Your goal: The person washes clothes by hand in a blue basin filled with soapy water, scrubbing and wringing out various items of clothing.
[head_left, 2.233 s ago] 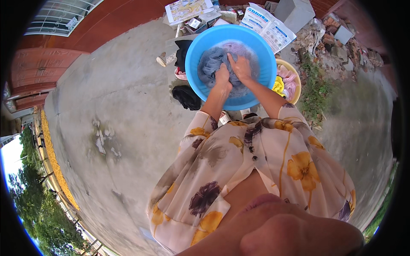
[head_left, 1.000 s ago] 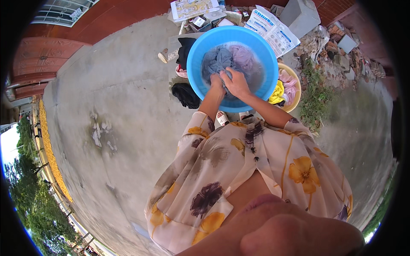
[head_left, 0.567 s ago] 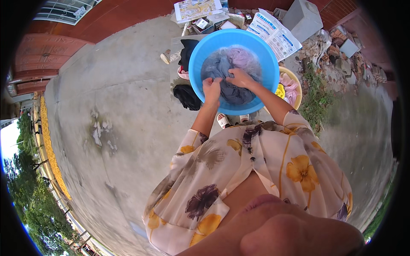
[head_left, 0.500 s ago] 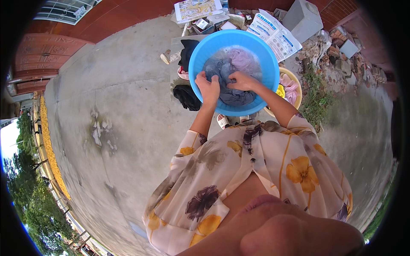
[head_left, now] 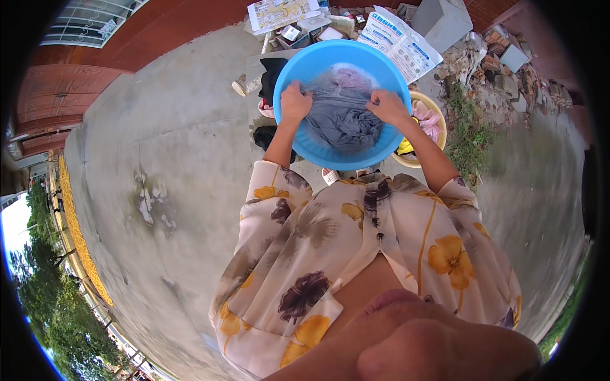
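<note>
A wide blue basin (head_left: 304, 58) stands in front of me with sudsy water in it. Inside lies a wet dark grey garment (head_left: 346, 124), stretched between my two hands. My left hand (head_left: 296, 101) is closed on its left edge, near the basin's left rim. On the opposite side, my right hand (head_left: 388, 106) pinches the garment's right edge. A pale purple cloth (head_left: 351, 79) sits in the suds at the far side of the basin, partly covered by the grey one.
A cream basin (head_left: 443, 117) holding pink and yellow cloths stands at the right. Black cloths (head_left: 272, 75) lie to the left of the blue basin. Beyond it are a printed white sack (head_left: 400, 46), a grey block (head_left: 443, 25) and rubble (head_left: 508, 70). Weeds (head_left: 469, 127) grow at the right.
My hands have moved apart, the left one to the left and the right one to the right. The grey garment, bunched up before, is now spread taut between them.
</note>
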A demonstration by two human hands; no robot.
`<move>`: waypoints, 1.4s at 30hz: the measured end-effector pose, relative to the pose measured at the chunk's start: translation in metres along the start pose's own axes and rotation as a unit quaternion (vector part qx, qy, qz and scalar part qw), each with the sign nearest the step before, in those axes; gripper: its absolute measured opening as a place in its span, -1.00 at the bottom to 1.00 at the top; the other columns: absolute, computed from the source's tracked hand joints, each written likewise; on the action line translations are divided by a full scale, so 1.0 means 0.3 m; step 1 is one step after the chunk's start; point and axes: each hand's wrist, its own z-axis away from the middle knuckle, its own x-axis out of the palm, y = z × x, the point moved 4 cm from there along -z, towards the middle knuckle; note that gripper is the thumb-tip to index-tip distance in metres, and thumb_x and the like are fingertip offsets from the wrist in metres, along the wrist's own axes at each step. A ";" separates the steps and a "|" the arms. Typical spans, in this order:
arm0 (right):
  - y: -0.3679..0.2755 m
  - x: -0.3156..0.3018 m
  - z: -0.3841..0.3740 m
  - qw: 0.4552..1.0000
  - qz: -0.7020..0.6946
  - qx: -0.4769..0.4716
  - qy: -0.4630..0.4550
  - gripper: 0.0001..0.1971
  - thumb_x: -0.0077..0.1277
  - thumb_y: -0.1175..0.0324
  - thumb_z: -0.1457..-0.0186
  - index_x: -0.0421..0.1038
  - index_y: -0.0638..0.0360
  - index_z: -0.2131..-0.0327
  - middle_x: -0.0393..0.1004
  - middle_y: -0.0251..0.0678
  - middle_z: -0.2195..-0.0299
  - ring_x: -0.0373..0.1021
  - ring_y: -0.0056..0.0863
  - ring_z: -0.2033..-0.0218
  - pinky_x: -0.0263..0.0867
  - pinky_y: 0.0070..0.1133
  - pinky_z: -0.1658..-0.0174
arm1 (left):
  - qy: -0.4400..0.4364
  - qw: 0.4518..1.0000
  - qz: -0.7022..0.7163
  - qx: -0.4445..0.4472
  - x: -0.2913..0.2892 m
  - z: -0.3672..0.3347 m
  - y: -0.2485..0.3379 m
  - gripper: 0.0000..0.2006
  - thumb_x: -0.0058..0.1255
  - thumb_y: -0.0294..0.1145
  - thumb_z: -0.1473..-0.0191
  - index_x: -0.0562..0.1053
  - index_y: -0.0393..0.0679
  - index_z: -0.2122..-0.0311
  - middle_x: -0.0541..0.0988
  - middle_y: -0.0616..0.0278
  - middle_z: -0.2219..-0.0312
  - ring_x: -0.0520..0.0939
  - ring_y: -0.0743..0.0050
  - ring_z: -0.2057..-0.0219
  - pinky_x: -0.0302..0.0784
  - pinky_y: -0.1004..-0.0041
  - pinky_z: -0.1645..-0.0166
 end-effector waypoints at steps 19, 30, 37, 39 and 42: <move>0.064 0.221 -0.163 0.997 0.046 0.052 0.036 -0.58 0.11 0.10 -0.05 0.47 0.22 0.13 0.48 -0.01 0.09 0.41 -0.06 0.06 0.35 -0.29 0.05 | -0.174 0.972 -0.158 0.003 0.202 -0.048 0.085 -0.63 -0.08 -0.21 -0.10 0.53 -0.25 0.09 0.54 -0.14 0.05 0.58 -0.06 0.05 0.47 0.15 -0.04; 0.000 0.203 -0.113 0.918 -0.338 -0.006 0.207 -0.66 0.06 0.10 -0.07 0.53 0.23 0.30 0.55 -0.04 0.36 0.49 -0.09 0.28 0.37 -0.35 0.22 | -0.185 0.757 0.585 -0.226 0.363 -0.058 0.179 -0.38 -0.09 0.06 -0.19 0.35 -0.30 -0.13 0.44 -0.03 -0.04 0.49 0.13 -0.01 0.40 0.25 -0.09; -0.212 0.140 -0.179 0.950 -0.180 0.031 0.253 -0.65 -0.03 0.04 -0.08 0.58 0.10 0.46 0.51 0.00 0.52 0.46 0.02 0.47 0.35 -0.22 0.35 | -0.054 0.636 0.752 -0.167 0.378 -0.040 0.083 -0.62 -0.27 -0.18 -0.28 0.37 -0.22 -0.03 0.51 0.03 0.17 0.57 0.15 0.20 0.51 0.19 0.08; -0.193 0.154 -0.170 0.945 -0.200 0.006 0.260 -0.60 -0.04 0.02 -0.11 0.53 0.17 0.52 0.45 0.03 0.59 0.43 0.02 0.53 0.31 -0.24 0.40 | -0.016 0.717 0.658 -0.232 0.316 0.007 0.170 -0.60 -0.34 -0.15 -0.28 0.39 -0.26 0.04 0.51 0.01 0.20 0.57 0.09 0.21 0.52 0.19 0.11; -0.402 0.209 -0.088 0.941 -0.214 -0.064 0.253 -0.67 -0.03 0.08 -0.08 0.57 0.09 0.52 0.47 0.02 0.58 0.45 0.05 0.50 0.37 -0.20 0.37 | -0.073 0.543 0.824 -0.145 0.280 0.011 -0.052 -0.63 -0.22 -0.21 -0.24 0.40 -0.34 0.07 0.52 0.00 0.20 0.57 0.10 0.21 0.52 0.18 0.14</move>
